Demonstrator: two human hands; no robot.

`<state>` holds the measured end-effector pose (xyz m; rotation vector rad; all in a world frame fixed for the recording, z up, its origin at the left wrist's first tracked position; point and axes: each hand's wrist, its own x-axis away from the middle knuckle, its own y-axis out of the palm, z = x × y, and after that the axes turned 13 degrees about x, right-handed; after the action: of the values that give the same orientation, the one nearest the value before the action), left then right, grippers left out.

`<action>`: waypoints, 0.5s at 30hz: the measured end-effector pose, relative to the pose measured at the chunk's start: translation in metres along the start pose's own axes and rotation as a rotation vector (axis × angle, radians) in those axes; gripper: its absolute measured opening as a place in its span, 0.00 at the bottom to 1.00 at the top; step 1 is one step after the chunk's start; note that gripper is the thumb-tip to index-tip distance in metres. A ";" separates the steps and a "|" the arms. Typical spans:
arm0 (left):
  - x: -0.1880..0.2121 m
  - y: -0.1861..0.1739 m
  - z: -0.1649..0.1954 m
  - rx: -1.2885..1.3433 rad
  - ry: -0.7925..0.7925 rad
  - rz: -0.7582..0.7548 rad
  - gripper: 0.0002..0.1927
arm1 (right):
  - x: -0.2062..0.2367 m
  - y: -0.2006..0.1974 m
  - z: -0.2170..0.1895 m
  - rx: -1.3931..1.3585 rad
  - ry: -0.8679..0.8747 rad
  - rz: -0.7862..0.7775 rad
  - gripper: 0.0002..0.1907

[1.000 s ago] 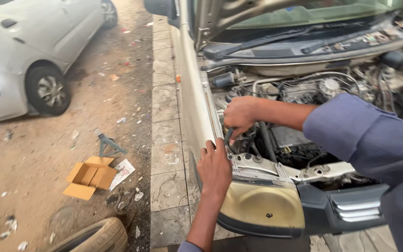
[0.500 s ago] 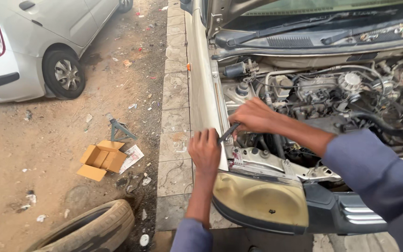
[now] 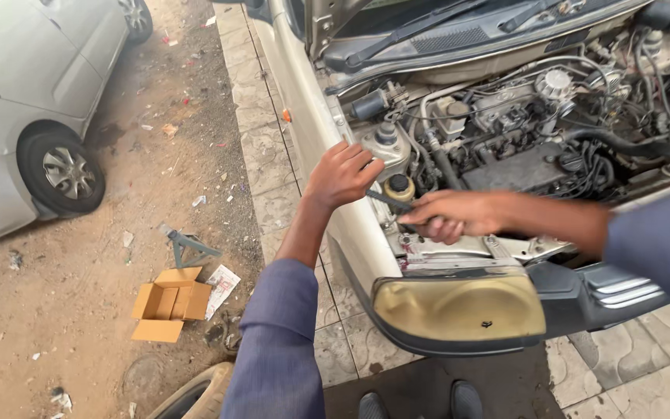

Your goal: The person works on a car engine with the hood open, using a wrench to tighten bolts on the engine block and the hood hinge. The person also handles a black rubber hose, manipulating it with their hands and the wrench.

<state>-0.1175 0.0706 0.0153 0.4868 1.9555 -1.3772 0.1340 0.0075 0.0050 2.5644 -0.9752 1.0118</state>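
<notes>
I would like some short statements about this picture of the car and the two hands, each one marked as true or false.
1. The bonnet of the car is open and the engine can be seen. True.
2. Both hands hold one dark, slim tool. True: the left hand is at one end, the right hand at the other.
3. The headlight is clear and new. False: its lens is yellowed and cloudy.
4. A closed cardboard box lies on the ground. False: the box is open, with its flaps spread.
5. A silver car stands on the far side of the dirt ground. True.
</notes>
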 end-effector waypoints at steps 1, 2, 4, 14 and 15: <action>0.002 0.001 -0.003 0.006 -0.004 -0.013 0.04 | -0.003 -0.009 -0.003 -0.001 0.037 -0.182 0.15; 0.004 0.003 -0.008 0.022 -0.005 -0.030 0.04 | -0.011 -0.014 -0.005 -0.043 0.023 -0.327 0.18; 0.010 0.008 -0.017 0.049 -0.015 -0.055 0.04 | -0.027 -0.020 -0.008 -0.120 0.003 -0.616 0.25; -0.035 0.069 -0.075 0.202 0.297 -0.063 0.09 | -0.060 0.088 -0.006 -0.784 -0.301 0.467 0.20; -0.057 0.089 -0.074 0.223 0.379 -0.094 0.10 | -0.069 0.099 -0.011 -0.917 -0.407 0.559 0.19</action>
<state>-0.0439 0.1768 0.0116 0.8207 2.1518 -1.6701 0.0261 -0.0280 -0.0371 1.7480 -1.7895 0.0156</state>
